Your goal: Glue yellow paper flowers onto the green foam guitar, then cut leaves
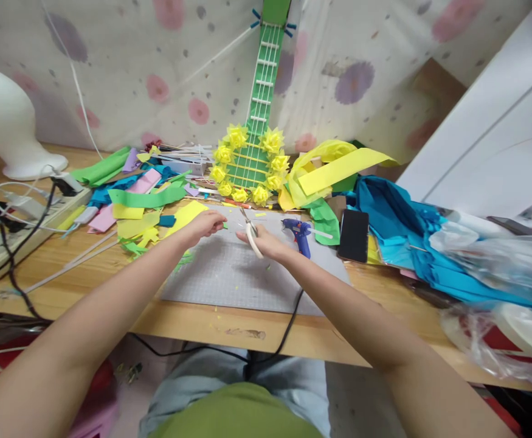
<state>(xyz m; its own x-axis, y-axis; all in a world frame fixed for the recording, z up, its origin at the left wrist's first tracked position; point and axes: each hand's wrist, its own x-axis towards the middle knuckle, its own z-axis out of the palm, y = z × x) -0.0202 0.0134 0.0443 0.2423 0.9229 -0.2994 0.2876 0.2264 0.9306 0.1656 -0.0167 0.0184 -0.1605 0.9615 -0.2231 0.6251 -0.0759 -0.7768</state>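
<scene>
1. From 10 to 1 o'clock, we see a wall covering (124, 67), pale and a little wrinkled, printed with pink and purple flowers (355, 82) and small grey spots.
2. At 2 o'clock, a white panel (484, 128) leans at a slant, and one dark line crosses it.
3. Across the middle, from 9 to 3 o'clock, we have a light wooden table (179, 319); its front edge carries a worn brown patch (245, 334) near 6 o'clock.
4. Below the table, at 5 o'clock, we find greyish floor (357, 395), dimmer than the wall.
5. The light upon the wall is soft.
</scene>
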